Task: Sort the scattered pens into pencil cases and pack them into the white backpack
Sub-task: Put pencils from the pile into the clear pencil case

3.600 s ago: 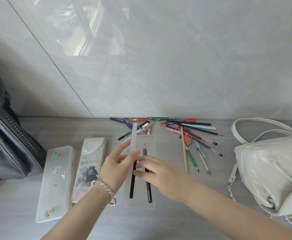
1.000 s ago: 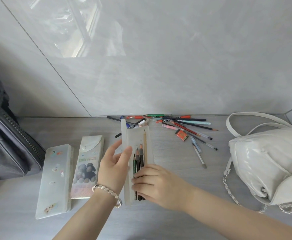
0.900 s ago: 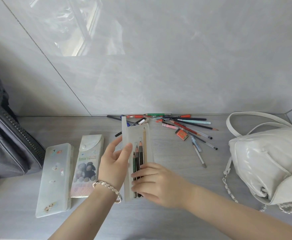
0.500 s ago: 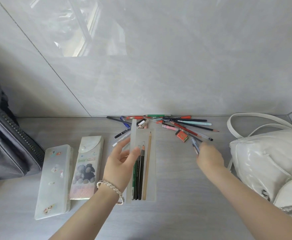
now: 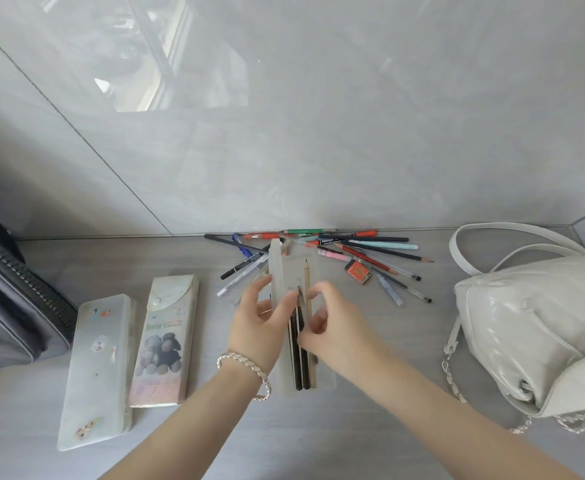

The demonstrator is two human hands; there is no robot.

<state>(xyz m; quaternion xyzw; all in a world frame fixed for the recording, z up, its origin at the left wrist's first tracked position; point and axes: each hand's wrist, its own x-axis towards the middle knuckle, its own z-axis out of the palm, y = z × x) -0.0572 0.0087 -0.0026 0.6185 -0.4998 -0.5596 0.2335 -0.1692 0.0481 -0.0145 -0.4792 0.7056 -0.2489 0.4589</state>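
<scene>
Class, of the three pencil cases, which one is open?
The rightmost, translucent case: the left hand holds its lid up, showing pencils. The sticker case and teddy-bear case lie shut.

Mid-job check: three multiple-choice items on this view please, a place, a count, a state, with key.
1. Where is the white backpack from the open pencil case? A) right B) left C) on top
2. How many closed pencil cases lie left of it? A) one B) two C) three
3. The open case's lid is: A) shut flat B) lying among the pens C) held up by the left hand
Key: 1 A, it sits at the right edge. 2 B, the stickered case and the bear-print case. 3 C, that hand pinches the raised lid.
</scene>
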